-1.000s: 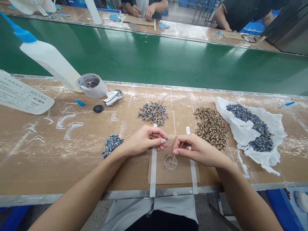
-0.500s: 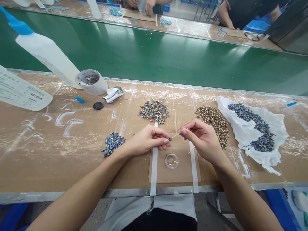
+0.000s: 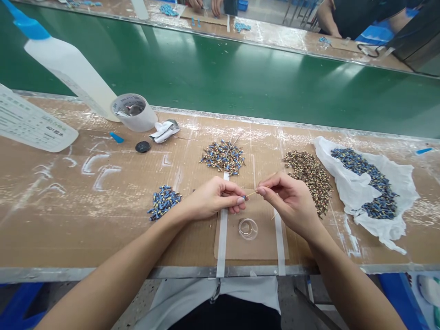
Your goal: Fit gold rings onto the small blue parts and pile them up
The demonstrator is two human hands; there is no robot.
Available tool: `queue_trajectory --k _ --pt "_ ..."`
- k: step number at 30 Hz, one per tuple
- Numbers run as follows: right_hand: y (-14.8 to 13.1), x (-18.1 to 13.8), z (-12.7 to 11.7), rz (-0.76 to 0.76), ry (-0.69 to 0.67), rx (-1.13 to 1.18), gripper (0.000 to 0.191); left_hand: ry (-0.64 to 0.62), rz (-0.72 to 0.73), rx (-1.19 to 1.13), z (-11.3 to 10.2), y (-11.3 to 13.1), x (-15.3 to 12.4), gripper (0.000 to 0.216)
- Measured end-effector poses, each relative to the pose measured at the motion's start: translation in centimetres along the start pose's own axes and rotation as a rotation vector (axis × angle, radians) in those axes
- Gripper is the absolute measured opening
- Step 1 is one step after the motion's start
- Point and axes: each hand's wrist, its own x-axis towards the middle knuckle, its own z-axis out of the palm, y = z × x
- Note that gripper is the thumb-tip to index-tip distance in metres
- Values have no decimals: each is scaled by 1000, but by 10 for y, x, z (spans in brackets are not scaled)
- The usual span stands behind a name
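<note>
My left hand (image 3: 223, 196) pinches a small blue part (image 3: 245, 197) between thumb and fingertips. In my right hand (image 3: 287, 197) a thin wooden toothpick (image 3: 252, 193) is gripped, its tip touching or nearly touching the blue part. Just below the hands, a small clear round dish (image 3: 248, 229) rests on a taped-down cardboard pad (image 3: 252, 252). Beside my left wrist lies a pile of small blue-and-yellow parts (image 3: 164, 202). Beyond the hands is a mixed pile of blue and brass-coloured pieces (image 3: 222, 156), with tweezers (image 3: 233, 144) lying on it.
To the right are a heap of brass-coloured pieces (image 3: 309, 178) and blue parts (image 3: 381, 197) on white paper (image 3: 405, 183). Two white bottles, one blue-capped (image 3: 72, 68), stand at left near a tape roll (image 3: 134, 114) and black cap (image 3: 142, 146). Beyond a green belt (image 3: 220, 73), co-workers' hands show.
Both hands hold nearly the same pose, with the toothpick tip still at the blue part. The whole view has shifted slightly.
</note>
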Motion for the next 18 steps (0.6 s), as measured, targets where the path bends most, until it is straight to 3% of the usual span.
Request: queue_trajectory --k 12,18 --pt "0 0 0 -40 -37 -75 10 -17 7 5 -1 2 0 18" --pt "-1 0 1 -161 -60 -111 10 -33 8 8 -1 1 0 19"
